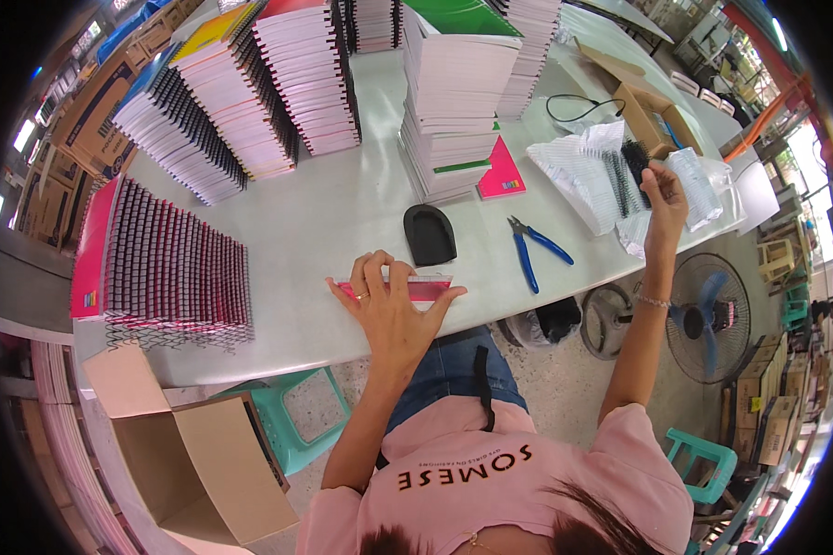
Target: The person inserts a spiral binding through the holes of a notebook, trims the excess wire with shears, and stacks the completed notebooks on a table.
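Note:
At the table's near edge, my left hand (389, 310) is closed over a thin pink notebook (429, 290), its fingers spanning the top and thumb on the right side. Over to the right, my right hand (666, 203) is raised with fingers pinched at the black binding coils (636, 163); a single coil between the fingertips is too small to make out. The coils lie on crumpled plastic wrapping (574, 176). Blue-handled cutters (531, 252) rest with handles spread between my hands. Just beyond my left hand sits a black rounded, tray-like piece (430, 236).
Coil-bound pink notebooks (176, 264) are stacked at the left. Tall notebook stacks (305, 79) line the far side, with a green-topped stack (458, 83) in the middle. An open carton (662, 120) stands far right. Below the table are an open box (190, 453) and a fan (710, 317).

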Demonstrator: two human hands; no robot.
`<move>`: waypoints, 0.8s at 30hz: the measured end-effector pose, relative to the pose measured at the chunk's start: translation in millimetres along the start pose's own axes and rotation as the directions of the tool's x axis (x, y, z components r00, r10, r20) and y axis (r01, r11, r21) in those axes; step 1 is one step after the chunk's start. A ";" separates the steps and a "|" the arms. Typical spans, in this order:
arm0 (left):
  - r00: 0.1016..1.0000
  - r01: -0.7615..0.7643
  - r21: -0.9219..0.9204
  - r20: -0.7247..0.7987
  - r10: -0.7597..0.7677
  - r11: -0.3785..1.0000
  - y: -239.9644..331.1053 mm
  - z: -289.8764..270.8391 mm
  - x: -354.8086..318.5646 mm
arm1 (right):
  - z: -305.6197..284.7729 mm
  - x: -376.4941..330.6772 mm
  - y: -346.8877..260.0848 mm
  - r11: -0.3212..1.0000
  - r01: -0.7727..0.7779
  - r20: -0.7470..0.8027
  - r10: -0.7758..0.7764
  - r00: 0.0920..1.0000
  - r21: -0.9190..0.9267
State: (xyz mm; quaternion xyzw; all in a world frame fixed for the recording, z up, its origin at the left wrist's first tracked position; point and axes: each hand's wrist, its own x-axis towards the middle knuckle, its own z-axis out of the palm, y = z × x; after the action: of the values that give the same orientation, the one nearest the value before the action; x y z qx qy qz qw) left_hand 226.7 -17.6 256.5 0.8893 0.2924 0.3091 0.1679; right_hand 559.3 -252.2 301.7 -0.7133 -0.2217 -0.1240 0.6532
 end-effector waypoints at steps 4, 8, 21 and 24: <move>0.999 0.007 0.006 -0.048 -0.007 1.000 -0.9 8.0 -1.1 | 34.8 -41.7 -69.1 0.988 -0.098 0.118 0.084 0.989 0.117; 0.998 -0.003 -0.009 -0.058 0.003 1.000 -1.7 8.2 -2.9 | 73.7 -88.5 -91.1 0.991 -0.135 0.635 0.094 0.767 0.016; 1.000 -0.021 -0.003 -0.007 0.021 1.000 -2.0 4.6 -2.2 | 126.6 -152.1 -88.3 0.973 0.200 0.815 -0.024 0.579 -0.114; 0.999 -0.024 0.000 -0.021 0.024 1.000 -2.4 4.7 -2.8 | 127.2 -154.2 -88.4 0.977 0.184 0.815 -0.017 0.580 -0.110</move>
State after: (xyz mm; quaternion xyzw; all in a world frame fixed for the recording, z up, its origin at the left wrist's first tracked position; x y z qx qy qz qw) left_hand 226.9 -18.1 250.5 0.8893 0.2836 0.3205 0.1612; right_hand 368.4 -146.2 292.6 -0.7342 -0.5224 0.1574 0.4041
